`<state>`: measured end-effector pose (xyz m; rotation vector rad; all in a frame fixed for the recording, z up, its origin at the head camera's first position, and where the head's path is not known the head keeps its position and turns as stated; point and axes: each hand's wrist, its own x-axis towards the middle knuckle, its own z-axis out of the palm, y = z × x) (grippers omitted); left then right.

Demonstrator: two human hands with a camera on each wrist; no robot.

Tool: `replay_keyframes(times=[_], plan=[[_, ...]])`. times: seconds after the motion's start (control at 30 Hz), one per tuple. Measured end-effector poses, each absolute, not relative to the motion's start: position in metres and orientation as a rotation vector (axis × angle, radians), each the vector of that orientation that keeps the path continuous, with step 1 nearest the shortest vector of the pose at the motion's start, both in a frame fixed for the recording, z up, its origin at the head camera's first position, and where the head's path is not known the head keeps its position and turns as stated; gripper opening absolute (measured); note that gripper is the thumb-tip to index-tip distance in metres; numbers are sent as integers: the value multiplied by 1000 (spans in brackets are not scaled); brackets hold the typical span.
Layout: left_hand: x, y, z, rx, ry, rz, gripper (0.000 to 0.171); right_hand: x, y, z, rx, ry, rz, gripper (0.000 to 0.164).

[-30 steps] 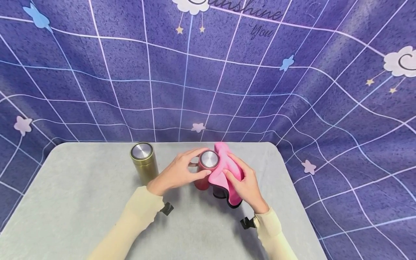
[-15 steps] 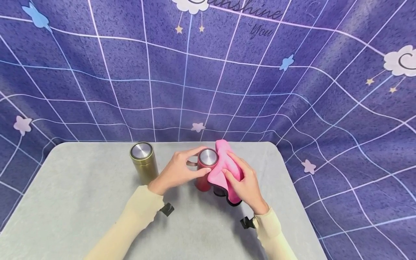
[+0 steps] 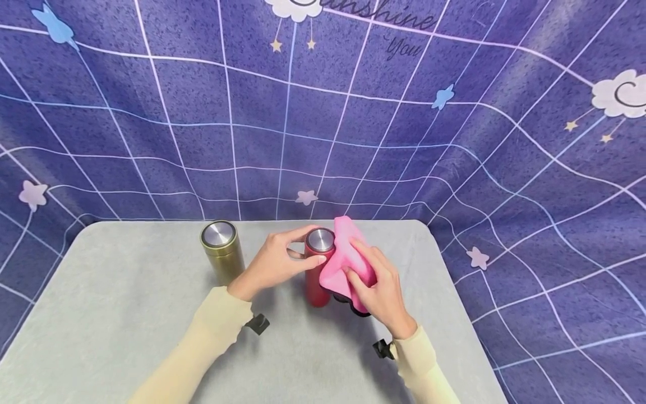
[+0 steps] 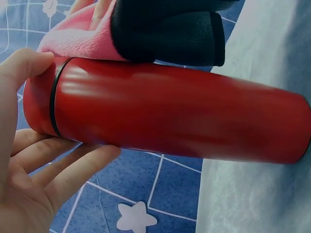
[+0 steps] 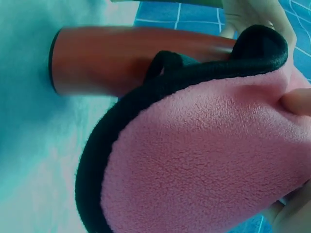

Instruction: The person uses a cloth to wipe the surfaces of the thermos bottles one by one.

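My left hand [image 3: 275, 261] grips a red thermos [image 3: 318, 280] near its top, thumb on the near side and fingers round the far side. The thermos stands upright and has a silver-topped lid [image 3: 320, 239]; a black ring shows below the lid in the left wrist view. In my right hand [image 3: 381, 286] is a bunched pink cloth [image 3: 348, 261] with a dark edge and dark underside, pinched between thumb and fingers. The cloth lies against the right side of the thermos. In the right wrist view the cloth [image 5: 209, 155] covers part of the thermos [image 5: 107, 60].
Left of the red thermos stands an olive-gold thermos [image 3: 222, 252] with a silver lid, close to my left wrist. Both are on a grey table [image 3: 126, 314]. A blue-purple curtain [image 3: 262, 129] with lines and stars hangs behind the table's back edge.
The cloth has shifted slightly up and left along the thermos, uncovering more of its lower body. The thermos top has moved a little left and away, with the left hand still on it.
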<state>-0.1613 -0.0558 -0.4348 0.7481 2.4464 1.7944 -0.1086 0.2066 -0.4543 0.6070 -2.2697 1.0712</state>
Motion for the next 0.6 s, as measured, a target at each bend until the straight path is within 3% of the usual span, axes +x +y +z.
replay_keyframes(times=[0.6], plan=[[-164, -62, -432, 647, 2446, 1765, 61, -107, 213, -462, 988, -2106, 1014, 49]])
